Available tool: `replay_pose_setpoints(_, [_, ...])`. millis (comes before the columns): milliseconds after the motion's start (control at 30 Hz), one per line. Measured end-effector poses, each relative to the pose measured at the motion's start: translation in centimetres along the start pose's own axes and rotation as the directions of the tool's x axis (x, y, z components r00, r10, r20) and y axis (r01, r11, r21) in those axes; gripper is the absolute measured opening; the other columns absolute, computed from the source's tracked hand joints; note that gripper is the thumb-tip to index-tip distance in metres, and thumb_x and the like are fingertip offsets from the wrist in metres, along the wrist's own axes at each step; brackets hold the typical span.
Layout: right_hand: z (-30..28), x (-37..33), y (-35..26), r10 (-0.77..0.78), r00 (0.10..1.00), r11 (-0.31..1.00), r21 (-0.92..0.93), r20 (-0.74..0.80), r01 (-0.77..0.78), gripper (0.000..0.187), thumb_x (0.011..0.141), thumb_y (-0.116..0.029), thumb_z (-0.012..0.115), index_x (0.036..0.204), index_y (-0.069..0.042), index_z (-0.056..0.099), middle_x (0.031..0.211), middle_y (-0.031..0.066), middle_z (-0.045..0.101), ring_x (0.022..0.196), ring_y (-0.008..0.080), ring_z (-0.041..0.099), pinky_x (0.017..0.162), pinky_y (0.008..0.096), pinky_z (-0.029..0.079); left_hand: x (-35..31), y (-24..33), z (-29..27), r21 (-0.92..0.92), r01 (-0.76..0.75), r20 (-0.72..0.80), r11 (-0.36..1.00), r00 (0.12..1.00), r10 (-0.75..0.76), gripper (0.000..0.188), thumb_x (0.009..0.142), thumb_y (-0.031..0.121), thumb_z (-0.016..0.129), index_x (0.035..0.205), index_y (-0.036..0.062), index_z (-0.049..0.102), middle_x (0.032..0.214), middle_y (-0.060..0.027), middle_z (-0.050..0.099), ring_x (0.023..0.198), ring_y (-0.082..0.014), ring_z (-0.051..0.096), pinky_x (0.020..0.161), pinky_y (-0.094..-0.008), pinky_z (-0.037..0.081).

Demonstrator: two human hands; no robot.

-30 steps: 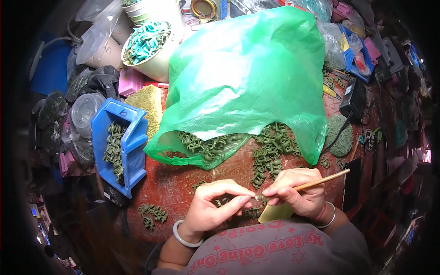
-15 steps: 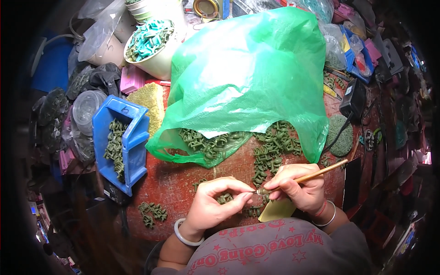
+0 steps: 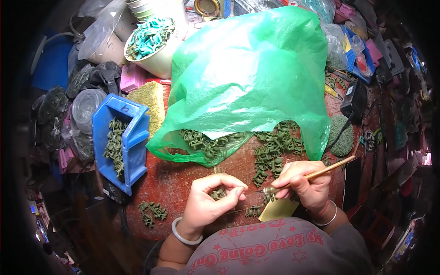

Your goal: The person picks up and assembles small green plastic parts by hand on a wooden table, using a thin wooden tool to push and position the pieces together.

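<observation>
In my right hand point(image 3: 311, 185) is a slim tool with a wooden handle point(image 3: 332, 167), its metal end pointing left over the small green pieces. A yellow pad point(image 3: 278, 210) sits under that hand; whether the fingers also touch it, I cannot tell. My left hand point(image 3: 213, 199) is pinched closed a little left of the tool's tip, apart from it. Anything between its fingertips is too small to make out. Small curled green pieces point(image 3: 268, 160) lie in a pile just beyond my right hand, and a few show behind my left hand.
A large green plastic bag point(image 3: 247, 78) covers the middle of the red worktable point(image 3: 183, 183), with green pieces at its mouth. At left stands a blue bin point(image 3: 97, 137) of pieces beside a yellow sponge point(image 3: 153, 103). Behind is a full white bucket point(image 3: 160, 66). A black adapter point(image 3: 354, 98) lies right.
My left fingertips have drawn away from the tool's tip, slightly left and nearer me. My right hand has shifted a little to the right, still holding the tool.
</observation>
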State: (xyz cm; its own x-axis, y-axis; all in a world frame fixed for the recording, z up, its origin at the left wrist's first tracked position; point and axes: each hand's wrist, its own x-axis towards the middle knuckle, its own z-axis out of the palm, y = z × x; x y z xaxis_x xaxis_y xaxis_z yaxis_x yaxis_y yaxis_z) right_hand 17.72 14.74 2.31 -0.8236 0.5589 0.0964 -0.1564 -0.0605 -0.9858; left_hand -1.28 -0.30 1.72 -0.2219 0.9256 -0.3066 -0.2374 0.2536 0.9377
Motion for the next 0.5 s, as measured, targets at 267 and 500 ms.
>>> replay_pose_setpoints(267, [0.8,1.3,0.8,-0.071,0.961,0.63,-0.735,0.267,0.251,0.025,0.076,-0.001,0.069,0.101,-0.001,0.064,0.093,0.0103,0.065,0.082,0.028,0.06,0.072,0.036,0.052,0.2,-1.0,0.1,-0.26,0.062,-0.171,0.964,0.979,-0.109,0.011,0.091,0.003,0.068,0.098,0.0002,0.06,0.078,-0.0035,0.063,0.059,-0.0038,0.056,0.043,-0.0162,0.037])
replay_pose_setpoints(500, [0.6,0.9,0.5,-0.051,0.956,0.586,-0.766,0.29,0.264,0.026,0.07,0.003,0.068,0.095,-0.003,0.063,0.084,0.0102,0.06,0.078,0.0272,0.057,0.067,0.0355,0.049,0.7,-0.5,-0.2,-0.375,0.173,-0.141,0.911,0.96,-0.241,0.014,0.095,0.007,0.064,0.104,-0.0025,0.061,0.085,-0.0091,0.066,0.058,-0.0049,0.055,0.042,-0.0161,0.038])
